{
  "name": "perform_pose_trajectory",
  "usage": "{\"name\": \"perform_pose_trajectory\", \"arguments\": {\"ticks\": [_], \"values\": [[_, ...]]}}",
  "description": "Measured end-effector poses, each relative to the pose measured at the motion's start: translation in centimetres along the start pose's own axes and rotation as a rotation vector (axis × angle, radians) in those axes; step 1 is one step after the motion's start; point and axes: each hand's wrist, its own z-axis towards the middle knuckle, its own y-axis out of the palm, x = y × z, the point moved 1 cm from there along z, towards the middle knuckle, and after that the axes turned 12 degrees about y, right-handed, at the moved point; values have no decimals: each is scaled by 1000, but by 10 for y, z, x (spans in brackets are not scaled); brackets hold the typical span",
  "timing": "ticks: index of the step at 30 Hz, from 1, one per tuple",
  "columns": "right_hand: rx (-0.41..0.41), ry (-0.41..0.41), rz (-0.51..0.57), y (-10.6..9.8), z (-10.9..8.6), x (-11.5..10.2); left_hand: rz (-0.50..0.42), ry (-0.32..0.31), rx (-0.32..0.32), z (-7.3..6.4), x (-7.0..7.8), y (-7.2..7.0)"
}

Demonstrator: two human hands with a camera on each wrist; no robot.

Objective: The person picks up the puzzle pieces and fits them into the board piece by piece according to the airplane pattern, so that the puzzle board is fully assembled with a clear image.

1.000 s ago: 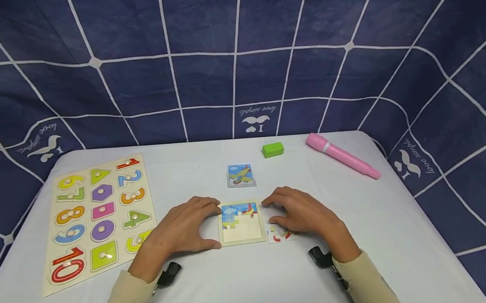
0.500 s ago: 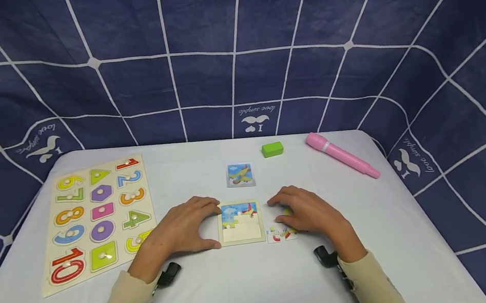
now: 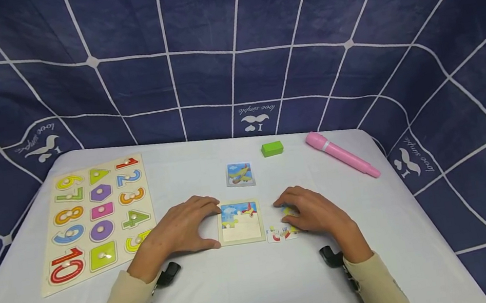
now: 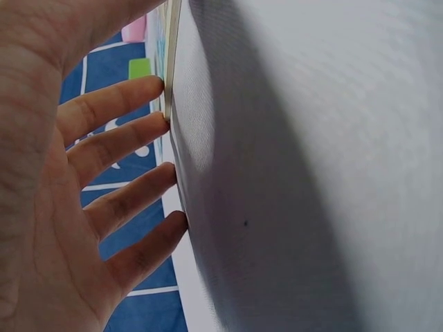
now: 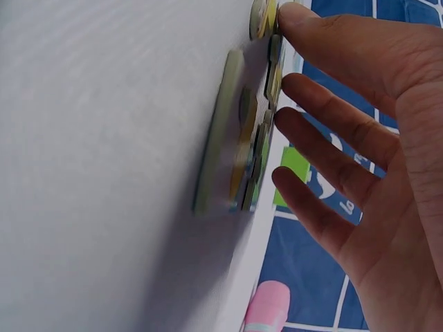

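Observation:
A small jigsaw tray [image 3: 242, 232] lies in front of me in the head view, with blue-sky and red airplane-tail pieces along its top and left. My left hand [image 3: 183, 227] spreads its thumb and fingers along the tray's left side; in the left wrist view two fingertips meet the tray's edge [image 4: 172, 62]. To the right of the tray, my right hand [image 3: 314, 209] is arched over loose puzzle pieces [image 3: 275, 235], partly hiding them. The right wrist view shows extended fingers, with the thumb tip [image 5: 294, 15] right at a yellow piece [image 5: 268, 17].
Behind the tray lies an airplane picture card [image 3: 240, 174]. A green block [image 3: 272, 149] and a pink microphone-shaped stick [image 3: 343, 155] are farther back, to the right. At left is a number-and-shape peg board [image 3: 94, 224]. Dark blue gridded cloth [image 3: 205, 79] hangs behind the table.
My right hand has shifted right, away from the tray's right edge, uncovering more of the loose pieces. The left hand and the tray have stayed in place.

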Motion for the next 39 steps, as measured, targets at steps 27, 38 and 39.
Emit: {"name": "perform_pose_trajectory", "arguments": {"ticks": [27, 38, 39], "values": [[-79, 60, 105, -7, -5, 12, -4, 0, 6, -1, -2, -1], [-90, 38, 124, -3, 0, 14, -11, 1, 1, 0, -1, 0], [-92, 42, 124, -3, 0, 13, -11, 2, 0, 0, -1, 0]]}}
